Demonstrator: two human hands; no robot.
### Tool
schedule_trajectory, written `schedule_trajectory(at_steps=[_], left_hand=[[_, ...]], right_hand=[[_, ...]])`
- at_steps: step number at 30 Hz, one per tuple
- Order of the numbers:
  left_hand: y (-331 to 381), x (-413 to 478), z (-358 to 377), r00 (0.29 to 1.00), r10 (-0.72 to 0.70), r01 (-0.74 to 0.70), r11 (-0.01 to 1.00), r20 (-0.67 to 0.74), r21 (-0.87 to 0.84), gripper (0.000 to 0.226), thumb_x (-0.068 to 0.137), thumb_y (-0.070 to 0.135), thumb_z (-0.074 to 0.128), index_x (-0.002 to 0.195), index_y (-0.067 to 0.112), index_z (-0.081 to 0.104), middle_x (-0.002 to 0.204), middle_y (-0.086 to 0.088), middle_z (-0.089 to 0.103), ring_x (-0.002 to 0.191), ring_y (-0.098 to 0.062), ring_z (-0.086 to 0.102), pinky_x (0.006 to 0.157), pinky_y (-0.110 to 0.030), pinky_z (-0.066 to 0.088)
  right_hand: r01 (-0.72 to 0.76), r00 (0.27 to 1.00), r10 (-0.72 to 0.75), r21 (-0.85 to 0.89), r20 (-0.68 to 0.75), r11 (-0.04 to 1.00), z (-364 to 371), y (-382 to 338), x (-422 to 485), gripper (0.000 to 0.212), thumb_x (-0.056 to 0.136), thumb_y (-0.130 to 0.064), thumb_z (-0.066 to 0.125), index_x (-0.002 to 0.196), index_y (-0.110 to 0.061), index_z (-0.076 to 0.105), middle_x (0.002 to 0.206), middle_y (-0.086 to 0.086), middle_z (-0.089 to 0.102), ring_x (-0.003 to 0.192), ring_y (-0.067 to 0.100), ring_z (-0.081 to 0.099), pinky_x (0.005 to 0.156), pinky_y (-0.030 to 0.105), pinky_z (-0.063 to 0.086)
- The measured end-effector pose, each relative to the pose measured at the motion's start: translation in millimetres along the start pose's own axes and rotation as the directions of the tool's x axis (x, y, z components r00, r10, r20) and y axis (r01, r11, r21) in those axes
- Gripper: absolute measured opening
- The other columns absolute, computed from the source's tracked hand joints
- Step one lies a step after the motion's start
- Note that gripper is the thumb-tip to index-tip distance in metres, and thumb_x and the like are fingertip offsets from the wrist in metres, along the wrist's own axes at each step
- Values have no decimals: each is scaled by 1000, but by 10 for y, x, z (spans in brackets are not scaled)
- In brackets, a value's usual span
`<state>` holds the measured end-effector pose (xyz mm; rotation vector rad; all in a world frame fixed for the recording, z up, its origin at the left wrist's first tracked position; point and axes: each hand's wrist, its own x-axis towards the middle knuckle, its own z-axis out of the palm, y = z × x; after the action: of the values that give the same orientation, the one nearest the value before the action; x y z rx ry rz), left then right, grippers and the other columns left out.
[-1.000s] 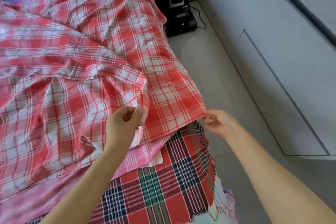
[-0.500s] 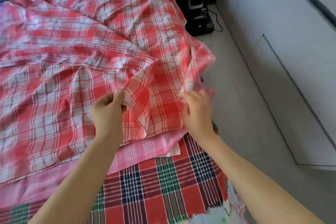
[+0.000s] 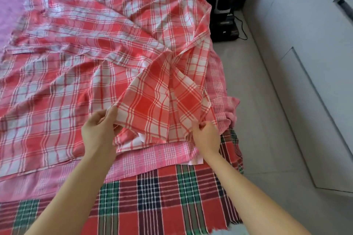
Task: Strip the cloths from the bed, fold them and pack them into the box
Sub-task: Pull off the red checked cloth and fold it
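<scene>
Nearest me, a dark tartan cloth [image 3: 152, 196] covered the near edge of the bed [image 3: 11, 25], with a pink check cloth [image 3: 152, 156] lying on top just beyond it. Both hands were working the red-and-white plaid cloth [image 3: 66, 82] by the near-right corner. The left hand [image 3: 99, 129] pinched the hem between thumb and fingers, and the right hand [image 3: 207, 137] had its fingers curled, pinching a gathered corner. That bit of hem ran left to right between the 2 hands, lifted off the pink layer. The rest of the cloth lay rumpled beyond them and off to the left, out to the far edge, so I'd guess the pull needs to come back toward the person. The right hand was nearer the bed's right edge. No box in sight, so no idea what's packed. A black appliance [image 3: 225, 5] stood on the floor past the far-right corner.
</scene>
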<state>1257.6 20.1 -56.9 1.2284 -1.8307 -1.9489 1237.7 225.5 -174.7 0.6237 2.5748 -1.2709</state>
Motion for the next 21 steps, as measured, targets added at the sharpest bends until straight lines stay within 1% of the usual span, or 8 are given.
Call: schedule_trajectory(at_steps=[2,4,7,9,12,15,18,21], left_hand=[[-17,34,-18,1000,-10,10,1000,12,-2,9,90,20,63,86,11,63,86,-5,68,78,-13,67,65,-21,55],[-27,67,-34,1000,6,-6,1000,12,24,10,89,21,64,83,12,64,83,-5,68,69,-11,68,59,-20,55],[-27,105,-59,998,60,-61,994,19,85,13,88,22,66,79,13,64,71,-4,66,53,-7,65,50,-18,53],[-20,111,-66,996,82,-86,991,37,99,12,87,22,67,80,12,66,64,-3,67,51,-9,65,49,-18,53],[24,101,-108,993,91,-99,990,78,98,7,86,19,68,81,15,67,60,1,70,53,-12,67,52,-20,54],[146,78,-180,985,88,-104,989,146,108,4,86,13,66,85,17,69,67,1,72,60,-14,69,61,-21,56],[388,33,-236,967,130,-167,973,218,161,6,86,11,66,89,15,70,67,1,72,62,-12,69,63,-19,55],[822,-108,-301,935,235,-295,931,266,215,4,85,13,68,84,16,69,64,5,70,59,-7,67,57,-11,50]], right_hand=[[-303,948,318,225,-31,926,9,-128,212,47,91,-51,49,103,-7,59,81,5,66,69,23,64,57,29,48],[-487,850,525,449,46,749,-45,-268,344,51,87,-47,59,109,-1,59,81,6,62,66,24,63,69,39,58],[-545,814,580,401,40,737,-147,-395,449,39,86,-36,66,98,-1,53,67,3,45,54,16,47,60,31,54],[-529,830,558,317,0,787,-141,-428,494,34,87,-32,65,96,-1,56,71,6,53,57,18,48,46,24,39],[-306,908,364,265,-206,914,-98,-455,497,21,89,-25,59,94,-4,62,79,4,60,70,23,53,56,29,41],[89,928,-9,198,-372,976,-235,-639,233,14,93,-17,56,82,-11,51,67,-9,47,62,9,45,59,23,32],[463,798,-399,36,-452,886,-412,-935,-205,10,94,-13,56,85,-9,55,67,-5,52,56,6,44,56,9,33],[639,689,-580,-15,-434,769,-563,-1334,-586,8,94,-10,57,87,-5,59,69,-6,54,55,-1,46,56,4,36]])
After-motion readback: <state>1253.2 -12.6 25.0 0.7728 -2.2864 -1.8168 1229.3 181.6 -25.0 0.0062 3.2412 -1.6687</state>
